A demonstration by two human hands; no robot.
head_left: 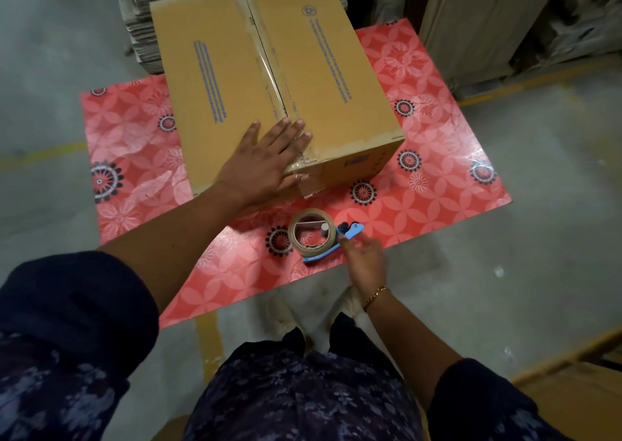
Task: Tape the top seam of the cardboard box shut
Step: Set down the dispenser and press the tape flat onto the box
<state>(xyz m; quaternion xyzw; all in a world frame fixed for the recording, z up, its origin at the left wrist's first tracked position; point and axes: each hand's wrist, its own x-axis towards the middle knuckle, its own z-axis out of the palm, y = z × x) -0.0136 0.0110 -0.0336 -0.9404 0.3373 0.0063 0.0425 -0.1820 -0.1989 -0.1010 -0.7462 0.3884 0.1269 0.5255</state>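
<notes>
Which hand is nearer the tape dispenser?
Right. The right hand touches the tape dispenser at its blue handle; the left hand lies flat on the cardboard box, farther away.

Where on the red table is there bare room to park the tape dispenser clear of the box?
Free: the red table's right side beyond the cardboard box, and its left strip by the near-left corner. Crowded: the near edge, where the left hand presses the seam end and the right hand touches the tape dispenser.
</notes>
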